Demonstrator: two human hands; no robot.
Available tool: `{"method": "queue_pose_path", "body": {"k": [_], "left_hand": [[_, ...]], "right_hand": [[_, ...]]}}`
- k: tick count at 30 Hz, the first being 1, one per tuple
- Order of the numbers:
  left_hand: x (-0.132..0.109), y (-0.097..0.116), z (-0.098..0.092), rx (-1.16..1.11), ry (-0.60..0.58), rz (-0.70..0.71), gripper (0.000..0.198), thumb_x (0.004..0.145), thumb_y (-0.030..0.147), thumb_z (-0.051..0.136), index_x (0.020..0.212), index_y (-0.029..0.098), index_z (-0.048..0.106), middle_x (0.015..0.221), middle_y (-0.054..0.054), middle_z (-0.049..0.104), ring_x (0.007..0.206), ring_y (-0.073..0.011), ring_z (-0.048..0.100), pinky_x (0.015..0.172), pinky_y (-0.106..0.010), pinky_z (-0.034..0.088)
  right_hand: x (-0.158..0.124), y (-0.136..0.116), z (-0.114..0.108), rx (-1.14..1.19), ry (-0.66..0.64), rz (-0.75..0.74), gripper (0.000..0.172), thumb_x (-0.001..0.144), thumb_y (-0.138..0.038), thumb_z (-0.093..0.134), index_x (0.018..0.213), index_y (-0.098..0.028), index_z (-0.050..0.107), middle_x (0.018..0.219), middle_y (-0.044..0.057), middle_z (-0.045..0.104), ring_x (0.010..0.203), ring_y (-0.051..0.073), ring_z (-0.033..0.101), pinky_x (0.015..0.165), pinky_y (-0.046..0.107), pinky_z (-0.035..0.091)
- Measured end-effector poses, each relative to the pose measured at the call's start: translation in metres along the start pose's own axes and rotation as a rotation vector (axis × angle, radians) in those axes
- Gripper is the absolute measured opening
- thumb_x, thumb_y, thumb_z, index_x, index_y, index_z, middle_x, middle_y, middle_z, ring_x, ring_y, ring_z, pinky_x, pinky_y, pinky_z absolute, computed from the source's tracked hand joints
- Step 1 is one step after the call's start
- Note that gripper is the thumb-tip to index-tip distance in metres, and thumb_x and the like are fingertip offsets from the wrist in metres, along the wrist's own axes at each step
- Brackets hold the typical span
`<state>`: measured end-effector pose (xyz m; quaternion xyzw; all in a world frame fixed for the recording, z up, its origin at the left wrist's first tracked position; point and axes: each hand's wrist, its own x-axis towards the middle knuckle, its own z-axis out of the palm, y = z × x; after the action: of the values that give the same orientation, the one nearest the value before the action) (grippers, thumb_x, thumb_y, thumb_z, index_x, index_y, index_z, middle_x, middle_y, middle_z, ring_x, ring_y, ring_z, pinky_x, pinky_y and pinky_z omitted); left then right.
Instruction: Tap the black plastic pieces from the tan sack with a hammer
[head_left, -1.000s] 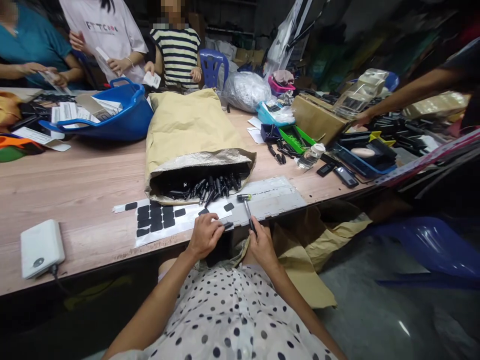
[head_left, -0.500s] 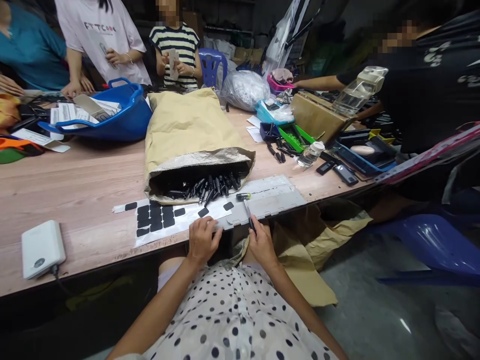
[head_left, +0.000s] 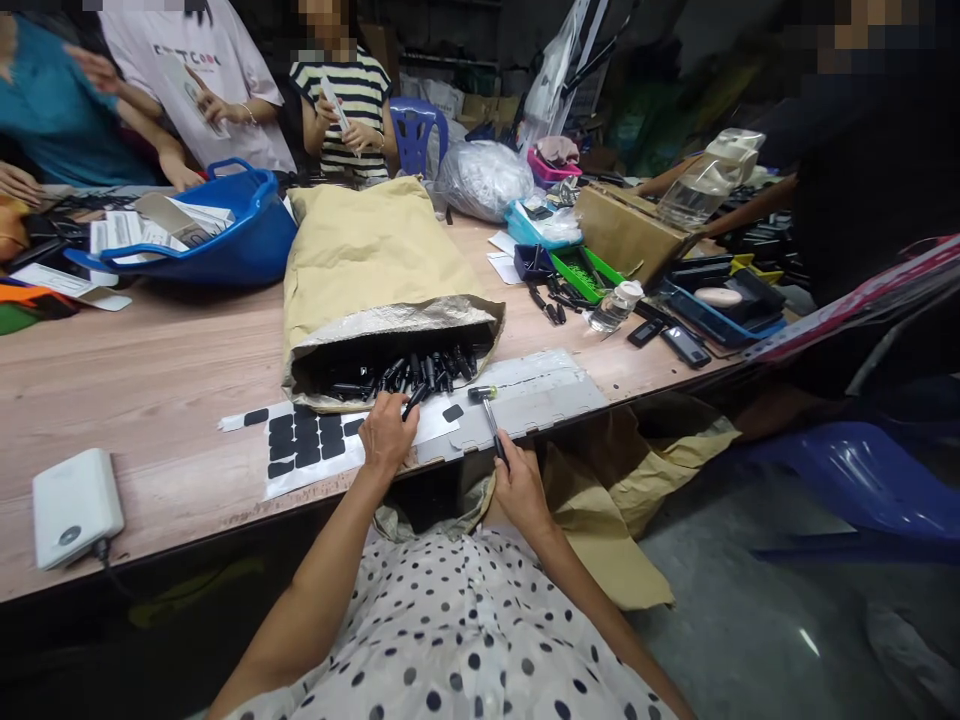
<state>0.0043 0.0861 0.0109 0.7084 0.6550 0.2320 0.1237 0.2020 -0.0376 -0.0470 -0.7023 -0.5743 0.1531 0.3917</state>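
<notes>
My right hand (head_left: 520,482) is wrapped round the handle of a small hammer (head_left: 491,418), whose head rests over the grey board (head_left: 540,395). At the mouth of a large tan paper sack (head_left: 375,245), my left hand (head_left: 388,435) has its fingers bent at a black pen-like piece (head_left: 415,400); whether it grips the piece is unclear. Many black pieces (head_left: 442,368) lie inside the sack's opening. Left of my left hand, a white sheet with rounded black pads (head_left: 306,437) lies near the table edge.
A white power bank (head_left: 77,508) with a cable lies at the left. Behind stands a blue basket (head_left: 225,240) of boxes. At the right are a green tray (head_left: 589,272), a bottle (head_left: 615,306) and a cardboard box (head_left: 630,230). Several people are around the table.
My left hand has moved forward and left from the table edge to the black pieces at the sack's mouth. My right hand has stayed on the hammer. People behind have shifted their arms.
</notes>
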Motion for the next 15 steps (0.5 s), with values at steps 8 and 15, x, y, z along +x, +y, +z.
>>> {"method": "queue_pose_path", "body": {"k": [8, 15], "left_hand": [[-0.024, -0.016, 0.012, -0.067, -0.029, 0.377, 0.007, 0.087, 0.025, 0.063, 0.093, 0.023, 0.067, 0.088, -0.004, 0.068, 0.085, -0.0216, 0.064, 0.076, -0.031, 0.048], [-0.018, -0.014, 0.018, -0.132, -0.104, 0.312, 0.011, 0.084, 0.029, 0.068, 0.093, 0.025, 0.069, 0.090, -0.003, 0.069, 0.087, -0.0211, 0.064, 0.076, -0.031, 0.049]], "right_hand": [[0.002, -0.004, -0.003, -0.022, -0.012, 0.000, 0.052, 0.092, -0.020, 0.043, 0.142, -0.019, 0.057, 0.116, 0.013, 0.071, 0.108, 0.027, 0.066, 0.093, 0.039, 0.058], [0.004, -0.002, -0.001, 0.045, 0.001, 0.026, 0.051, 0.090, -0.025, 0.048, 0.139, -0.019, 0.059, 0.122, 0.013, 0.071, 0.114, 0.027, 0.066, 0.098, 0.041, 0.056]]}}
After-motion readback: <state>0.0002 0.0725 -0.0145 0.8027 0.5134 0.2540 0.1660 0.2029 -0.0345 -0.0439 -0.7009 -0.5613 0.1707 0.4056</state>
